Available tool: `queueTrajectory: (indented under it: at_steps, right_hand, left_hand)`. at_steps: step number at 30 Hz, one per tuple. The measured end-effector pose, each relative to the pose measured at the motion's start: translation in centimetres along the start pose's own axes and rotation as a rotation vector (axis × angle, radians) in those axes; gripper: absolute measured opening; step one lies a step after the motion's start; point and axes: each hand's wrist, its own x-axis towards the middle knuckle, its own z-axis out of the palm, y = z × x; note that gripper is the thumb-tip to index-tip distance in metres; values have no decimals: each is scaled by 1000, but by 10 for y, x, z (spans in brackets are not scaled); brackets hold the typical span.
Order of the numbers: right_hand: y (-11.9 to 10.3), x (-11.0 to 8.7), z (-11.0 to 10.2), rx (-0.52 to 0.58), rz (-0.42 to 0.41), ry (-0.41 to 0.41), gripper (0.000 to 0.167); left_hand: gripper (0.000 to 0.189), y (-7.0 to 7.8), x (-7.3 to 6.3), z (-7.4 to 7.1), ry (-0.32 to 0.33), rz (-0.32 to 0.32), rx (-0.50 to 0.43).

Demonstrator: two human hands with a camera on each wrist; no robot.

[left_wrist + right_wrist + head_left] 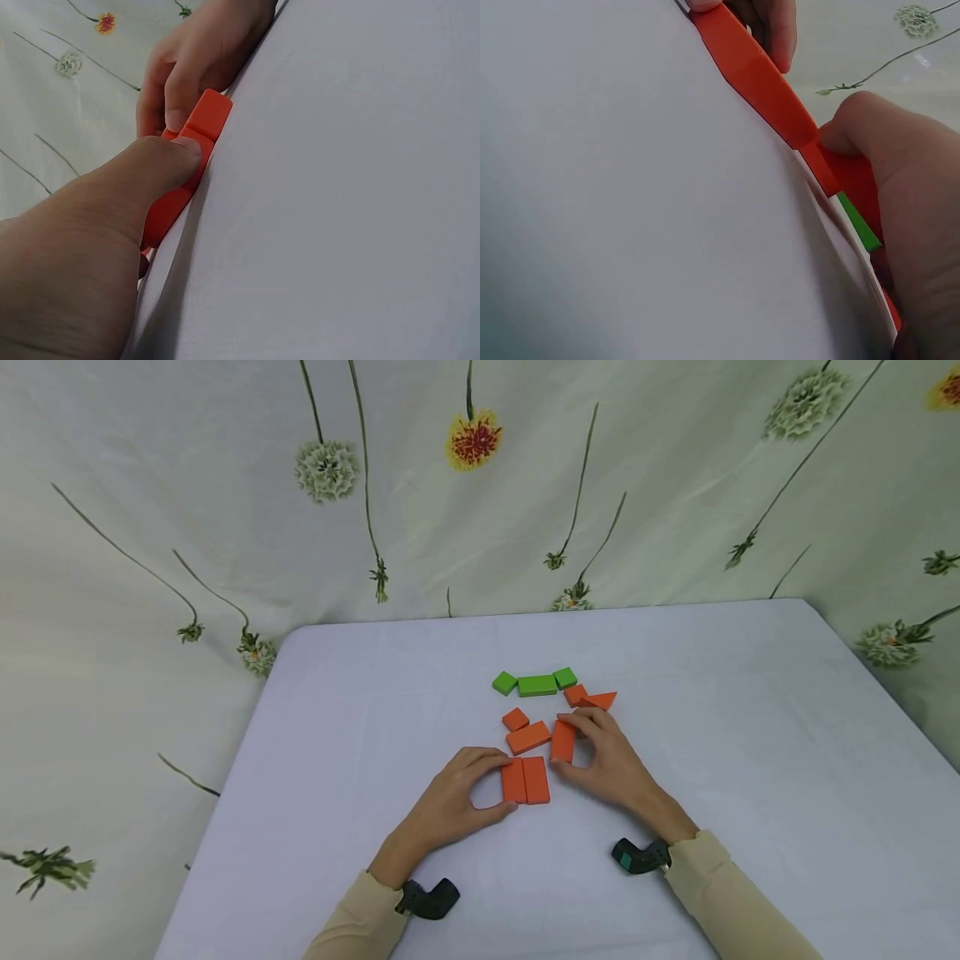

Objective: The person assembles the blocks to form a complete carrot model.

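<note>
In the head view my left hand point(447, 799) pinches an orange rectangular block point(513, 783) between thumb and fingertips at its near and far ends. A second orange rectangular block point(536, 780) lies flush along that block's right side. My right hand point(611, 767) grips another orange rectangular block point(562, 742) the same way, just up and right of the pair. The left wrist view shows my left thumb point(169, 157) against the orange block's near end. Seen from the right wrist, my right thumb point(851, 120) is at its own block's end.
Behind the hands lie a tilted orange rectangle point(528, 737), a small orange block point(515, 719), another small orange block point(575, 695) and an orange triangle point(602, 700). Farther back sit a long green block point(537, 686) and two small green blocks at its ends. A white cloth covers the table point(360, 710).
</note>
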Motion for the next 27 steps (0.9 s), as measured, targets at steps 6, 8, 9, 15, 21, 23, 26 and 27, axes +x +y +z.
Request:
queueTrajectory:
  at_steps: [6, 8, 9, 15, 21, 23, 26, 27]
  right_hand:
    - [1, -4, -2, 48, -47, -51, 56]
    - [1, -6, -3, 59, -63, -86, 56]
    - [1, -6, -4, 64, -68, -108, 56]
    - [1, -8, -8, 99, -92, -211, 57]
    - [1, -8, -8, 103, -136, -260, 55]
    - [1, -9, -8, 98, -146, -265, 55]
    - [1, -9, -8, 93, -155, -267, 55]
    - [1, -9, -7, 92, -156, -267, 55]
  left_hand:
    - [57, 0, 0, 0, 3, -1, -8]
    - [57, 0, 0, 0, 3, 1, -11]
    - [56, 0, 0, 0, 3, 2, -12]
    - [57, 0, 0, 0, 6, 8, -15]
    - [58, -1, 0, 0, 7, 8, -9]
    - [58, -1, 0, 0, 6, 8, -7]
    - [58, -1, 0, 0, 4, 8, -3]
    - [58, -1, 0, 0, 2, 8, -1]
